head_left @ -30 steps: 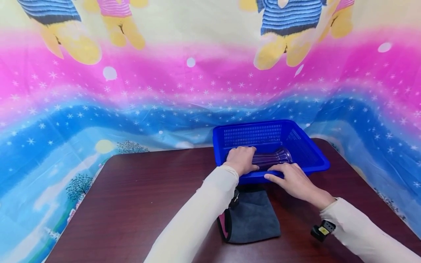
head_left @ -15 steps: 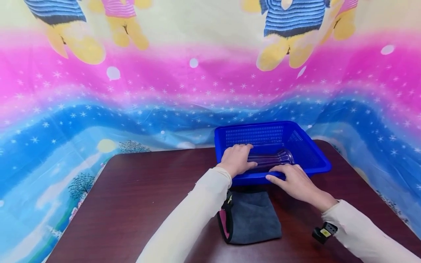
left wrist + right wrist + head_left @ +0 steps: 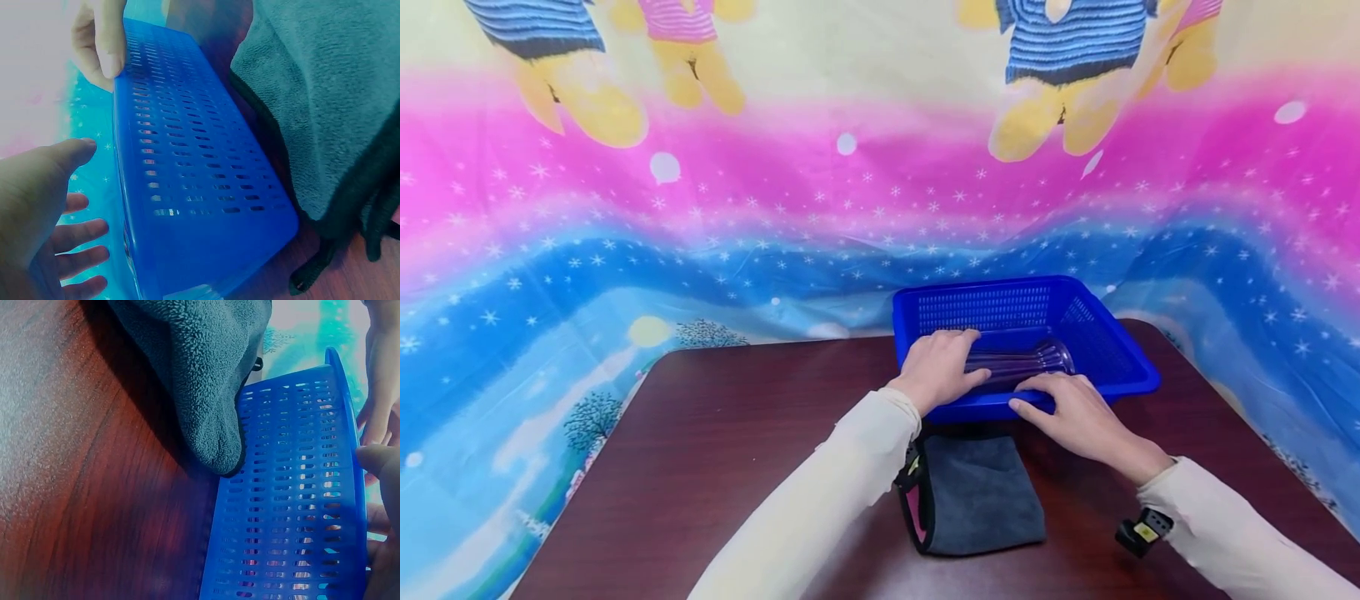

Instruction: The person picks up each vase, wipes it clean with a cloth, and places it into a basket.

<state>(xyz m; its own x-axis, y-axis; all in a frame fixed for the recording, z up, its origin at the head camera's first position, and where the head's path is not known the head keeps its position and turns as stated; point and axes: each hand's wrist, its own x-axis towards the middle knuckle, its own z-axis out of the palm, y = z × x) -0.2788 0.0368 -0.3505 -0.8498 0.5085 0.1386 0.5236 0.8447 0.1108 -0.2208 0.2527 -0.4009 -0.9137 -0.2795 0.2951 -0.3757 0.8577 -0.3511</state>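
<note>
A blue plastic basket [image 3: 1116, 358] with slotted walls stands toward the back right of the table. Inside it, a clear ribbed glass vase [image 3: 1037, 358] lies on its side, its flared end to the right. My left hand [image 3: 938, 367] is over the basket's left part, beside the vase's left end, which it hides. In the left wrist view its fingers [image 3: 84, 234] are spread and hold nothing. My right hand [image 3: 1078, 414] holds the basket's front rim, thumb on the outer side and fingers reaching over inside.
A folded grey cloth [image 3: 985, 496] with black edging and a pink inner side lies in front of the basket. The dark wooden table [image 3: 700, 467] extends to the left. A printed curtain [image 3: 820, 192] hangs behind and around it.
My left hand has drawn slightly left along the vase, showing more of the glass. The right hand stays at the front rim. The whole head view has shifted a little.
</note>
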